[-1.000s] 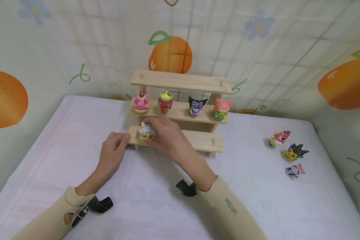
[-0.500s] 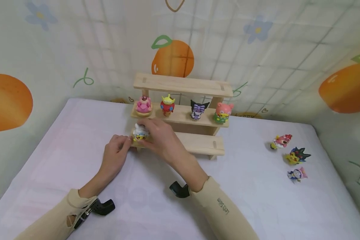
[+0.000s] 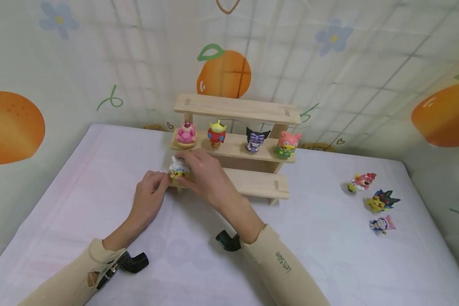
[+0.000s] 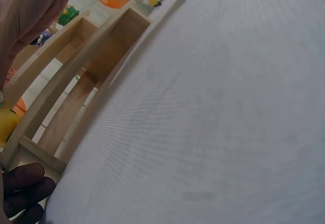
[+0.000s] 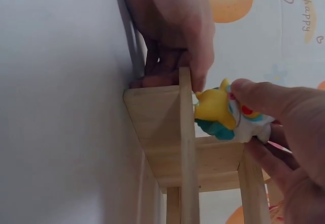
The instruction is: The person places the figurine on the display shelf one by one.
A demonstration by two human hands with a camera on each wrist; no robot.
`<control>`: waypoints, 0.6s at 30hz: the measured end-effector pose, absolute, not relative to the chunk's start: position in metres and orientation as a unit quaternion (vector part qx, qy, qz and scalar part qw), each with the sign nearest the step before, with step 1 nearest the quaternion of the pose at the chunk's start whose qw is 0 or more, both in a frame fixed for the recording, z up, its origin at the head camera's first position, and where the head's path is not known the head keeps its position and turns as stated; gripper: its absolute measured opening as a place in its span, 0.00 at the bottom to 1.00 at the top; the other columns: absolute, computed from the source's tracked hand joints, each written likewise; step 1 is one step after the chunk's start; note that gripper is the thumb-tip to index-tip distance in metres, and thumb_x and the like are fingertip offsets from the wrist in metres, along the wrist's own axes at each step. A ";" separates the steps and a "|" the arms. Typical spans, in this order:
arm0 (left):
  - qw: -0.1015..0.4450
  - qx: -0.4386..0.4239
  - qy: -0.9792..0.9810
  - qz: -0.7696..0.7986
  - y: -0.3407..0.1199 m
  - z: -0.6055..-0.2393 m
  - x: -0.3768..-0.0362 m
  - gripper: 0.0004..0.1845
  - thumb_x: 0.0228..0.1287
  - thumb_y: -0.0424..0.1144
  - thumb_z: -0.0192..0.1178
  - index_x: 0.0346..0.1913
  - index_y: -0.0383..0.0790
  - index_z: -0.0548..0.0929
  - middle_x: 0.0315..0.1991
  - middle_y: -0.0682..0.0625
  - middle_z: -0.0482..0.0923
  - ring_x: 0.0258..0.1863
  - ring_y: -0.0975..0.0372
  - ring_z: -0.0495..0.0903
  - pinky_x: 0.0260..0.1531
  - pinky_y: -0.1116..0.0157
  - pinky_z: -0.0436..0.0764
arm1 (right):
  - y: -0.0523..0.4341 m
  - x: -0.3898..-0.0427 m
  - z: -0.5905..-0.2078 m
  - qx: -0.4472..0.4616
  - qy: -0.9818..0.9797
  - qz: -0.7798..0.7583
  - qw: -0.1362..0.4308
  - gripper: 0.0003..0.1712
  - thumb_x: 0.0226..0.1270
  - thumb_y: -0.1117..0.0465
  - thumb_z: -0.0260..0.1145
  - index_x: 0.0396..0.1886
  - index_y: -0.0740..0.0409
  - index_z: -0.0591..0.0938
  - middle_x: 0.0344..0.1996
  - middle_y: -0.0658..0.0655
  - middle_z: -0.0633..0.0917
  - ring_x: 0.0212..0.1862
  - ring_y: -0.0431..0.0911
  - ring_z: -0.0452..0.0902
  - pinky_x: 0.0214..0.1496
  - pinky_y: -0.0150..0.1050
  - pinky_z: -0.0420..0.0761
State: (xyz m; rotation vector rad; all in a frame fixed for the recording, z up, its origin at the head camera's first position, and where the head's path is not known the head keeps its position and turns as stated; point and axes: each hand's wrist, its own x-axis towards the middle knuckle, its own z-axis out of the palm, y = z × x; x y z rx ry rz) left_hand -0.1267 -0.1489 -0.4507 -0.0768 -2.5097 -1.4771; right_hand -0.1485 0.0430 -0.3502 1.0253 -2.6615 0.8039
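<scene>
On the left end of the lowest board of a wooden three-step display shelf [image 3: 256, 183] is a small figurine [image 3: 178, 166] with a white hat and yellow face. My right hand [image 3: 210, 178] pinches it between thumb and fingers. The right wrist view shows the figurine's yellow-and-teal lower part [image 5: 216, 109] at the board's edge. At that same end, my left hand [image 3: 149, 196] grips the shelf, its thumb side close to the figurine. Several fingers [image 4: 25, 188] of it lie by the end support in the left wrist view.
Along the middle board stand a pink bear figurine [image 3: 186, 135], a red-and-yellow alien figurine [image 3: 216, 135], a black-eared purple figurine [image 3: 255, 141] and a pink-and-green one [image 3: 287, 145]. Three more figurines [image 3: 382, 200] lie at the right on the white tablecloth [image 3: 313, 246]. A patterned curtain hangs behind.
My right hand has slid the white-hatted figurine left along the lowest board to its end, then stayed nearly still. The left hand keeps its place at the shelf's end.
</scene>
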 end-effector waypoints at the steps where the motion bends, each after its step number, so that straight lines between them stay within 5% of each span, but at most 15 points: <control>1: 0.114 -0.027 -0.856 -0.504 -0.149 -0.450 -0.127 0.15 0.80 0.40 0.56 0.38 0.37 0.90 0.41 0.42 0.83 0.42 0.57 0.75 0.45 0.60 0.71 | 0.043 -0.149 -0.351 0.344 -0.894 0.272 0.090 0.31 0.62 0.59 0.81 0.63 0.59 0.81 0.56 0.58 0.87 0.59 0.50 0.82 0.63 0.42 0.82; 18: 0.109 -0.027 -0.857 -0.502 -0.150 -0.451 -0.127 0.15 0.79 0.39 0.56 0.39 0.37 0.90 0.41 0.42 0.83 0.42 0.56 0.75 0.44 0.59 0.71 | 0.045 -0.149 -0.353 0.349 -0.894 0.265 0.093 0.32 0.65 0.58 0.80 0.66 0.58 0.79 0.60 0.57 0.85 0.62 0.49 0.80 0.66 0.42 0.79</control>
